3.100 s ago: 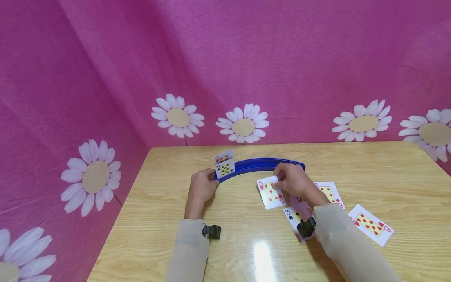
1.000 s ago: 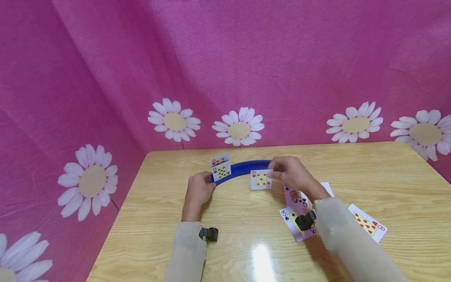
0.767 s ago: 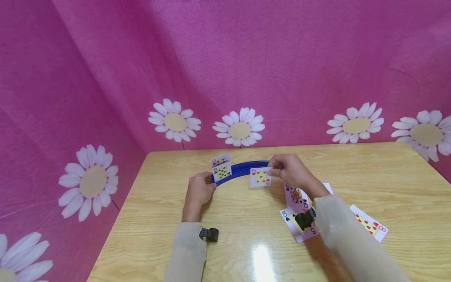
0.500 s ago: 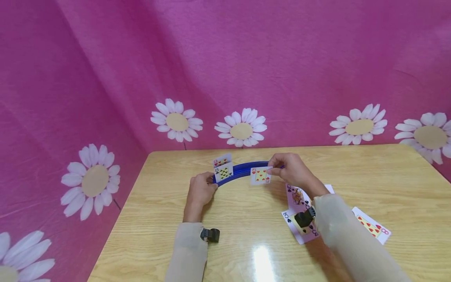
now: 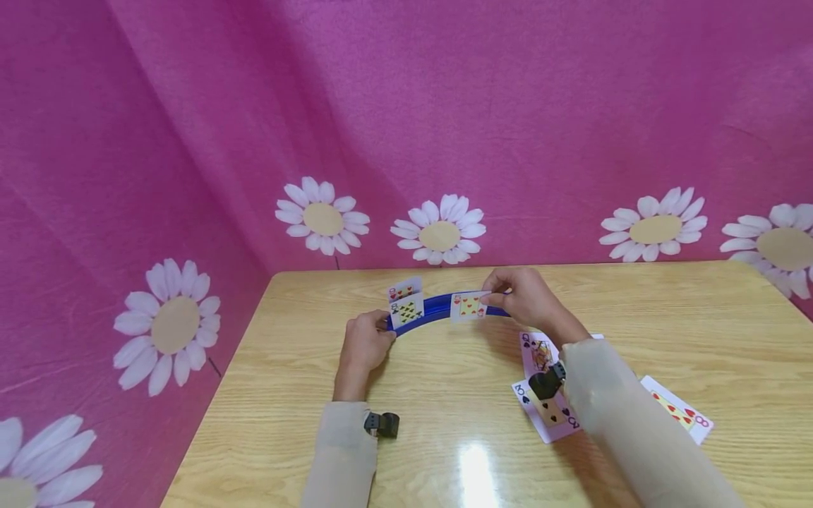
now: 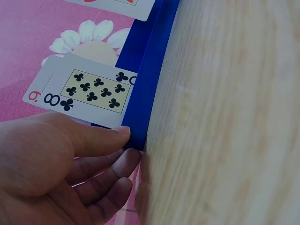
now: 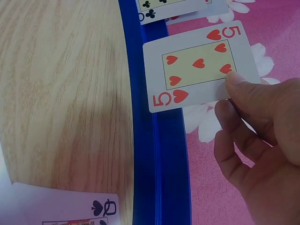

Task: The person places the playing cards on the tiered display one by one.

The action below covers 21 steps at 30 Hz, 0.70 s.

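Table (image 5: 438, 395) — 8 of clubs (image 6: 93, 90) in rack (image 5: 437, 306)

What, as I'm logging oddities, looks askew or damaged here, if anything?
Nothing looks damaged or spilled. Slightly untidy: the loose queen of spades and eight of hearts lie askew to each other on the table, outside the blue holder.

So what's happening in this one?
A person is handling playing cards at a curved blue card holder. The left hand grips its left end, beside the eight of clubs standing in it with a heart card behind. The right hand pinches the five of hearts at the holder; whether it's seated in a slot, I can't tell. More cards, including the queen of spades, lie on the table.
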Available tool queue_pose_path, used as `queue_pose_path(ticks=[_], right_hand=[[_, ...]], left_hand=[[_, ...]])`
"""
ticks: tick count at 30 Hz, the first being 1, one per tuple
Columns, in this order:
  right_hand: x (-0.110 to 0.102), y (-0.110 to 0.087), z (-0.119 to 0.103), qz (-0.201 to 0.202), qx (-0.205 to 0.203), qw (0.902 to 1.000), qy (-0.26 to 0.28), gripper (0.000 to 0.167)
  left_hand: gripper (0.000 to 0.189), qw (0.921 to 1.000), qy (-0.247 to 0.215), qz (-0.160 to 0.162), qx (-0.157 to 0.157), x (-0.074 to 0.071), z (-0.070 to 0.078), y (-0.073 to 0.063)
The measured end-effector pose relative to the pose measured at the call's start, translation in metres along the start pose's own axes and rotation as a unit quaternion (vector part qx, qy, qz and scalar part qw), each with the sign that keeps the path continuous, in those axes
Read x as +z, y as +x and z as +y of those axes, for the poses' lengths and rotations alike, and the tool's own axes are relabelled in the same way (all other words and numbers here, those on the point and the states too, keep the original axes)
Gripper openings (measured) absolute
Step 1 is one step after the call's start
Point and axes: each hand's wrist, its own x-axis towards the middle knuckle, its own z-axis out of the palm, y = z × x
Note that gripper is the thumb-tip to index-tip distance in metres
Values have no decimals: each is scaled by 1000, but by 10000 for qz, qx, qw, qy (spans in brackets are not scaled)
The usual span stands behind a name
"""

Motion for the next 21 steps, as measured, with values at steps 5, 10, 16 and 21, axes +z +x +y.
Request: queue_pose_path(ticks=[5, 10, 16, 21], right_hand=[[1, 5, -2, -26, 103, 9999, 7, 9], [1, 10, -5, 6, 226, 9997, -15, 9], [1, 16, -9, 52, 221, 9997, -84, 8], [1, 21, -10, 79, 186, 9997, -106, 10]], left_hand=[[35, 10000, -22, 20, -11, 0, -2, 0], [35, 10000, -44, -8, -24, 0, -1, 0], [35, 10000, -32, 23, -41, 1, -1, 0], [36, 10000, -66, 14, -71, 1, 0, 0]])
